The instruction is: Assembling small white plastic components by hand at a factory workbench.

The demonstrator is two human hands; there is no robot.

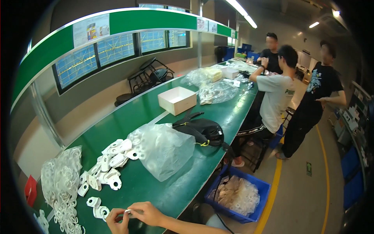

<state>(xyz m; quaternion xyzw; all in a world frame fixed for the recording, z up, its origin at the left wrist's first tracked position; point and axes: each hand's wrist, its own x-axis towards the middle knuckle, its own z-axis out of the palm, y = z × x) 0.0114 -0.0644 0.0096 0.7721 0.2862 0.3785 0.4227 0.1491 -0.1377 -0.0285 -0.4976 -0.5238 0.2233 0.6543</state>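
Observation:
My left hand (117,222) and my right hand (147,213) meet at the near edge of the green table. Between their fingertips is a small white part (127,211), pinched by both; the fingers cover most of it, so its shape cannot be made out. Just beyond my left hand lie a couple of white plastic housings (102,212) with round holes. A heap of similar white housings (105,171) spreads farther off. To the left, a clear bag of white rings (60,171) stands with loose white rings (67,220) spilling in front of it.
On the green table (187,165) are a clear plastic bag (167,154), a black bag (200,129), a pale open box (177,103) and more bagged parts (216,91). A blue bin (265,195) of bagged pieces sits on the floor at right. One person (274,93) sits along the table; two others stand.

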